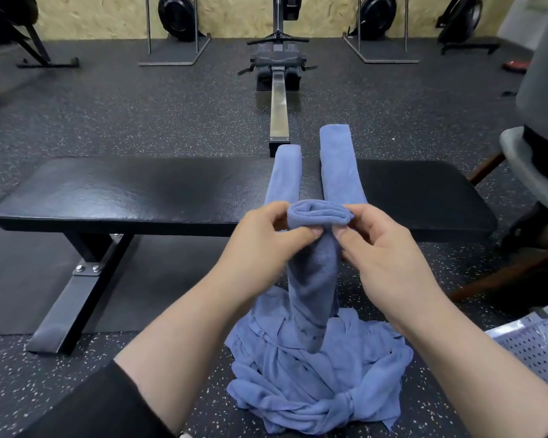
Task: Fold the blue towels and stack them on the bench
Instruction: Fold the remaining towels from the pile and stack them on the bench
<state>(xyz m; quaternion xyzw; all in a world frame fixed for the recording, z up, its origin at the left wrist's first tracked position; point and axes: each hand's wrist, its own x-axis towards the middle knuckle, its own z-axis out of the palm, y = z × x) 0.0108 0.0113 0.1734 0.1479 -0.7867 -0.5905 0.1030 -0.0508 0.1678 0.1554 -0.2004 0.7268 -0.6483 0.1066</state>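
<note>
A blue towel [314, 267], folded into a long narrow strip, is held up in the air in front of the black padded surface [133, 191]. Its top end is rolled over into a small coil, and that coil sits between the two hands. The left hand [266, 238] pinches the coil's left end, thumb below and fingers [276, 207] curled over the top. The right hand [383, 245] pinches the right end the same way, thumb pressed against the strip just under the coil. The rest of the strip hangs down toward 6 o'clock, where it meets a loose pile of blue towels [320, 380] lying crumpled on the speckled floor [140, 115].

At 12 o'clock from the hands, two more folded towels lie across the surface, side by side and slightly apart: the left strip [283, 175] and the longer right strip [340, 162], both overhanging the far edge. Farther toward 12 o'clock stands a rowing machine [279, 74]. At 4 o'clock is a perforated metal seat [538, 346].
</note>
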